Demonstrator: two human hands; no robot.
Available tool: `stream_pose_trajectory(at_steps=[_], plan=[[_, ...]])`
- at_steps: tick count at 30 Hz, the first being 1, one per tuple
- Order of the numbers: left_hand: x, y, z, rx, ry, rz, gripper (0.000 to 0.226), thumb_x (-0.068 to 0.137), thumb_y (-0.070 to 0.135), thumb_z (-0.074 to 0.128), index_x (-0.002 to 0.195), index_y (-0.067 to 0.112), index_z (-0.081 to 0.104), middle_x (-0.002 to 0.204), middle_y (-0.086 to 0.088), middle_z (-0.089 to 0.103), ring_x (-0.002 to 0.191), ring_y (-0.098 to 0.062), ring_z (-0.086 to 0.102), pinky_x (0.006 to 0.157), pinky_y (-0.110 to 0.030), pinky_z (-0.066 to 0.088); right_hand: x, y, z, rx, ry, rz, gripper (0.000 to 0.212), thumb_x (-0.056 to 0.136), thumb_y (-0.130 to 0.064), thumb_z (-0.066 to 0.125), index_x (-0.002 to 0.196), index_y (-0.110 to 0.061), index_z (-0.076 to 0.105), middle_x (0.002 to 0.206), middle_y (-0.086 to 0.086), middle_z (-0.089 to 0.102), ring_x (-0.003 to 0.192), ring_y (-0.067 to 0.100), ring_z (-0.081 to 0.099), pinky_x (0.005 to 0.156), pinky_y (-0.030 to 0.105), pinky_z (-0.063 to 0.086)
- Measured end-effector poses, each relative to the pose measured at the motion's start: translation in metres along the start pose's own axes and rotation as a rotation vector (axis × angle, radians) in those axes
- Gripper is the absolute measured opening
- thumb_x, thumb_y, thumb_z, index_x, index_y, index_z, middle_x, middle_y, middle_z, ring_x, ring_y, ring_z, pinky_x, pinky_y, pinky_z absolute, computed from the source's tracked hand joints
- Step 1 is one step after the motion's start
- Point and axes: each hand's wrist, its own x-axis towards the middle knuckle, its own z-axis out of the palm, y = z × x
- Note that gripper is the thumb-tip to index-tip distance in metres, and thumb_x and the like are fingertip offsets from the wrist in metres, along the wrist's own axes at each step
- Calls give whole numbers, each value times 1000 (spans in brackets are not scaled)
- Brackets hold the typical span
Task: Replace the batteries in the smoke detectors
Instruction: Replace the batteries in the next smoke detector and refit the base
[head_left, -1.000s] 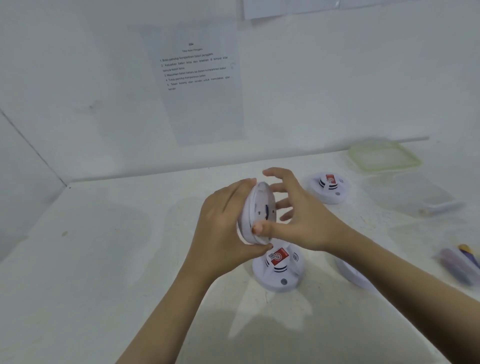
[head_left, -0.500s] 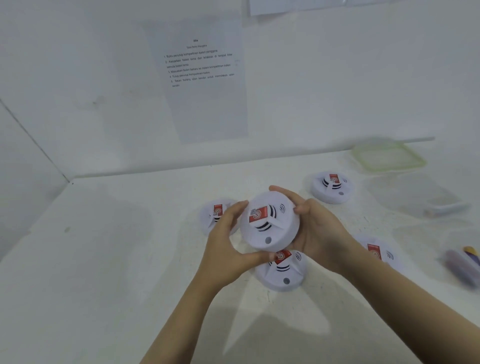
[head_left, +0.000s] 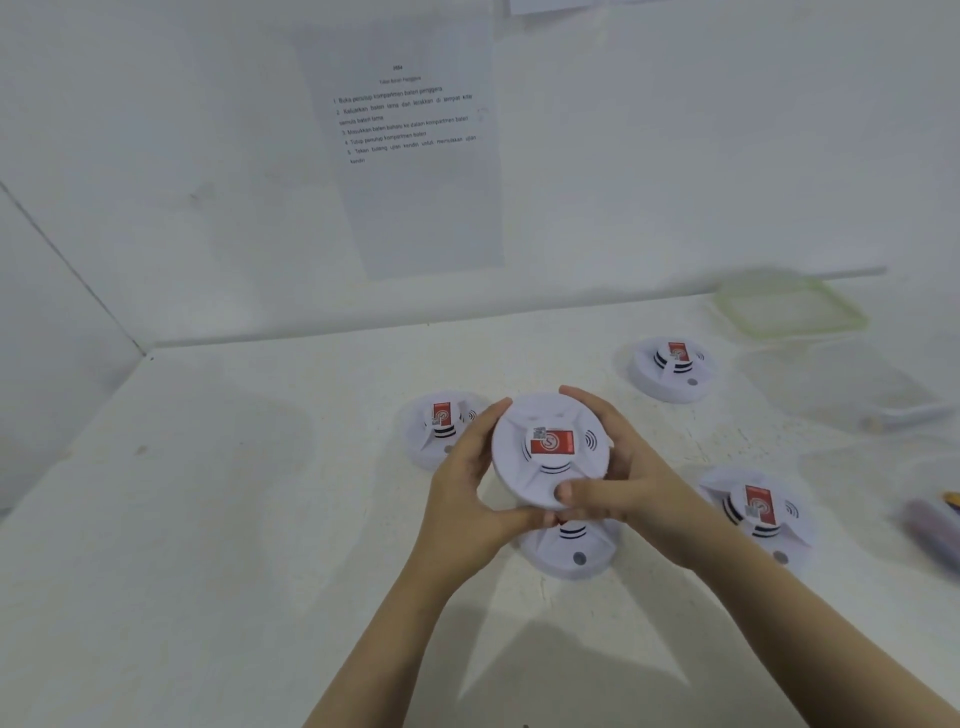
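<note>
A round white smoke detector (head_left: 545, 452) with a red label faces up at me, held above the table between both hands. My left hand (head_left: 470, 493) grips its left rim and my right hand (head_left: 618, 483) grips its right rim, the thumb pressing on the front edge. Several more white detectors lie face up on the table: one (head_left: 439, 426) behind my left hand, one (head_left: 571, 551) partly hidden under my hands, one (head_left: 672, 366) at the back right, one (head_left: 756, 512) at the right.
An instruction sheet (head_left: 410, 145) hangs on the back wall. A clear lid with a green rim (head_left: 789, 306) and a clear plastic container (head_left: 841, 384) sit at the back right. A purple blurred object (head_left: 930, 530) lies at the right edge. The white table (head_left: 234, 519) meets walls at left and back.
The held detector went from edge-on to face up, then its label turned further round. Both hands shifted to opposite rims and the right thumb came onto the front edge.
</note>
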Motion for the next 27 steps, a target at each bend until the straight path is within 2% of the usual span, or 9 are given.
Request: stream_pose_trajectory(at_steps=[7, 13, 19, 27], plan=[[0, -3, 4, 2, 4, 5, 91, 59, 12, 92, 136, 31, 47, 128, 15, 61, 121, -4, 56, 95, -18, 49, -1, 8, -2, -23, 26, -11, 79, 68, 0, 69, 135, -30, 40, 124, 0, 60, 112, 20, 60, 78, 38, 56], [0, -5, 4, -11, 8, 1, 90, 58, 10, 92, 134, 31, 49, 126, 15, 63, 120, -2, 57, 90, -13, 47, -1, 11, -4, 5, 12, -4, 79, 69, 2, 68, 135, -31, 41, 125, 1, 60, 113, 22, 60, 82, 42, 56], [1, -7, 1, -23, -11, 7, 90, 57, 7, 91, 136, 23, 50, 124, 14, 65, 120, -4, 57, 91, -14, 47, 0, 12, -5, 15, 1, -6, 79, 68, 3, 68, 134, -32, 42, 124, 1, 61, 113, 23, 60, 80, 40, 55], [1, -8, -1, -14, -12, 22, 86, 60, 9, 90, 133, 29, 49, 125, 21, 63, 120, 0, 56, 92, -12, 45, 0, 13, -6, 4, -9, 1, 80, 69, 3, 67, 136, -32, 40, 124, 0, 61, 113, 24, 60, 81, 40, 55]])
